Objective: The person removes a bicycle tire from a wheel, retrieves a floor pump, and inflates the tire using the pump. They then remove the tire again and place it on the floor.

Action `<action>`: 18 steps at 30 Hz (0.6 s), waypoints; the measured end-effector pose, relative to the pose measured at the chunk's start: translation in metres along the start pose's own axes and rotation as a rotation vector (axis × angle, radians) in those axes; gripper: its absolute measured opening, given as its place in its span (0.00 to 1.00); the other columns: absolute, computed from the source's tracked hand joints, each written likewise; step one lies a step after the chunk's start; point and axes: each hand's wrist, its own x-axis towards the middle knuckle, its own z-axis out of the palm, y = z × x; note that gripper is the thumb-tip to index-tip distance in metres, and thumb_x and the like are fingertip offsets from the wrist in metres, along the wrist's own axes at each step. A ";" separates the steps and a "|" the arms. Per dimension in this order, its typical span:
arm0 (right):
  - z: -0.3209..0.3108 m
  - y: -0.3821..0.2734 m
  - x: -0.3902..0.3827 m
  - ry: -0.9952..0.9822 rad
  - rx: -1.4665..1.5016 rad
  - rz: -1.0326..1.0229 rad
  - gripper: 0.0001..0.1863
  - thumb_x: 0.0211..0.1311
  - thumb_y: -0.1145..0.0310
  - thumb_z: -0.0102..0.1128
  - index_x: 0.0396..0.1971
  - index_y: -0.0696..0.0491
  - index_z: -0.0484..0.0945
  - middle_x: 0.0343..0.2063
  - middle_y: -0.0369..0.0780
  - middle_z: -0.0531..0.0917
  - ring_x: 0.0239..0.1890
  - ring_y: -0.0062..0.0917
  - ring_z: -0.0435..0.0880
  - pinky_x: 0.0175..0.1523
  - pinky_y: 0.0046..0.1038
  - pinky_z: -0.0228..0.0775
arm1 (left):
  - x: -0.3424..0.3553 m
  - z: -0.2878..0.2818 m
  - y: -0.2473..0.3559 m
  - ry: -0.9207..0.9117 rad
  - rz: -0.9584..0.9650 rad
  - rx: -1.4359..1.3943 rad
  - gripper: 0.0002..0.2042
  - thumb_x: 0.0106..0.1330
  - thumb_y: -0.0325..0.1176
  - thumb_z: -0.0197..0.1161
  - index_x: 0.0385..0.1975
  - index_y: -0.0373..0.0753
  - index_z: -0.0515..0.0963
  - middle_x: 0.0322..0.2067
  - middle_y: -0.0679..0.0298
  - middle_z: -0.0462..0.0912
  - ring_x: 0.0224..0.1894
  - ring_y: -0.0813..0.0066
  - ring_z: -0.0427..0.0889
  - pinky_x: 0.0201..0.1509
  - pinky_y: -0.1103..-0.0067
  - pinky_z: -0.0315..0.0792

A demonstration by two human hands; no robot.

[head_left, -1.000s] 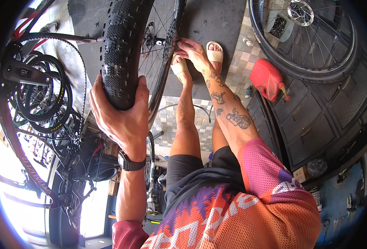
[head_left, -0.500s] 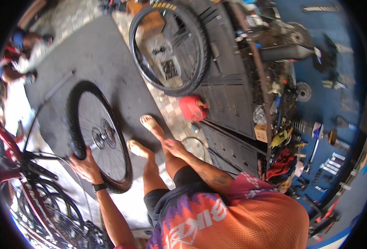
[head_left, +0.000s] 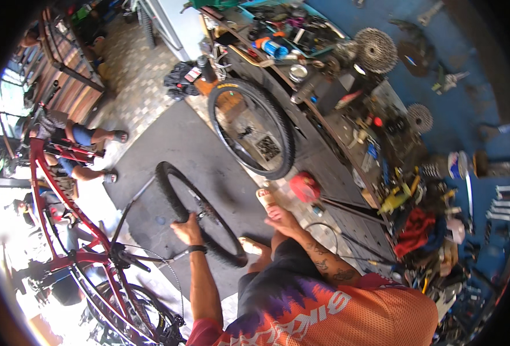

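Note:
My left hand (head_left: pixel 188 232), with a dark band on the wrist, grips the near left edge of a bicycle wheel (head_left: pixel 169 195). The wheel has a black knobby tyre and leans at a slant over the dark mat, its hub and cassette partly showing between the spokes. My right hand (head_left: pixel 282 221) is in front of my right thigh, above the sandalled foot. Its fingers are loosely apart and nothing shows in them. To my left stands a red bicycle frame (head_left: pixel 85 222) with a hanging chain (head_left: pixel 177 282).
Another wheel (head_left: pixel 290 138) leans on dark cabinets, near a red container (head_left: pixel 305 187). A cluttered workbench (head_left: pixel 347 124) and a blue tool wall (head_left: pixel 468 98) run along the right. A seated person's legs (head_left: pixel 90 136) are at the far left, beyond the grey mat (head_left: pixel 157 138).
The view has swung up and left, showing more of the far floor and workbench. The held wheel appears narrower, turned more edge-on. My right hand has shifted from beside my lower leg.

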 end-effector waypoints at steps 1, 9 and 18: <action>0.018 -0.013 0.020 -0.113 -0.001 -0.102 0.36 0.59 0.54 0.81 0.63 0.54 0.78 0.56 0.51 0.85 0.58 0.43 0.86 0.62 0.41 0.80 | -0.005 0.011 0.013 -0.005 0.042 -0.029 0.43 0.46 0.51 0.84 0.55 0.26 0.71 0.48 0.36 0.84 0.53 0.38 0.85 0.62 0.54 0.77; 0.100 -0.060 0.134 -0.018 -0.493 -0.098 0.53 0.50 0.64 0.82 0.76 0.53 0.61 0.62 0.52 0.75 0.63 0.49 0.78 0.61 0.52 0.75 | -0.018 0.070 0.143 -0.467 0.049 0.237 0.38 0.51 0.54 0.83 0.51 0.28 0.77 0.46 0.38 0.84 0.57 0.39 0.82 0.66 0.55 0.72; 0.043 -0.061 0.216 0.227 -0.365 -0.197 0.47 0.45 0.72 0.79 0.70 0.51 0.68 0.60 0.44 0.76 0.64 0.43 0.76 0.67 0.47 0.68 | 0.117 0.187 0.496 -0.180 1.390 -0.268 0.18 0.72 0.36 0.68 0.54 0.30 0.80 0.45 0.44 0.84 0.49 0.41 0.82 0.54 0.55 0.75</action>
